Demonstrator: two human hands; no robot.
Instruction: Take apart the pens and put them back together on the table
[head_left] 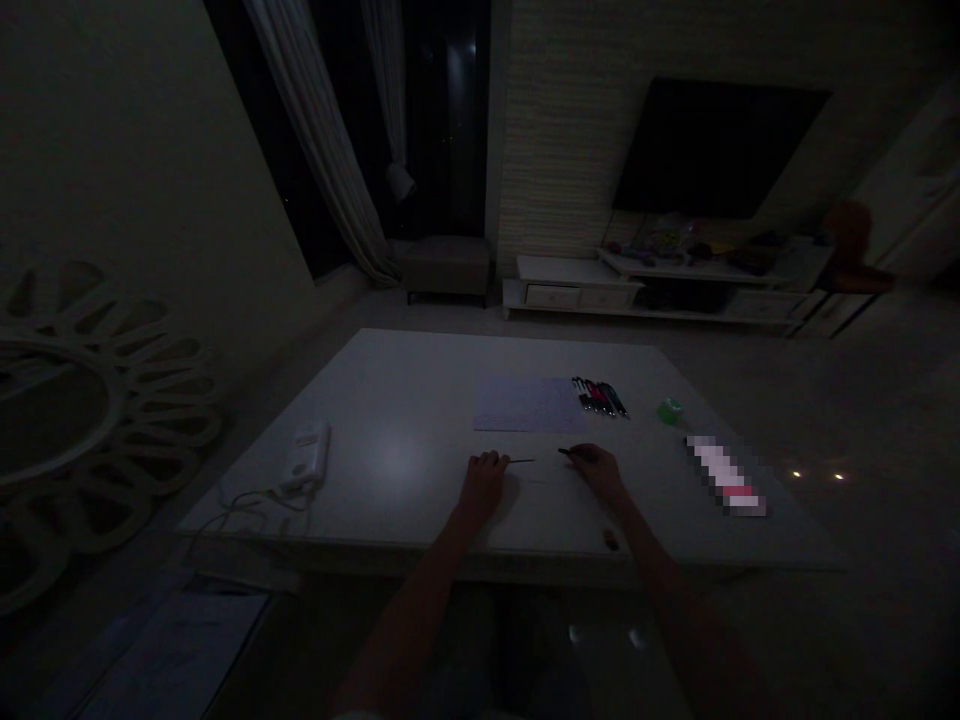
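The room is dim. My left hand (484,478) rests on the white table (405,420), fingers curled around a thin dark rod, perhaps a pen refill (521,461), that points right. My right hand (596,467) lies a little to the right, closed on a short dark pen part (566,452) that points left toward the rod. The two tips are apart. Just beyond my hands lies a pale sheet of paper (529,403). A row of several pens (600,397) lies at the sheet's right edge.
A small green object (670,409) sits right of the pens. A white power strip (307,455) with cable lies at the table's left. A small dark item (611,543) lies near the front edge. A TV stand (637,290) and a stool (446,265) stand behind.
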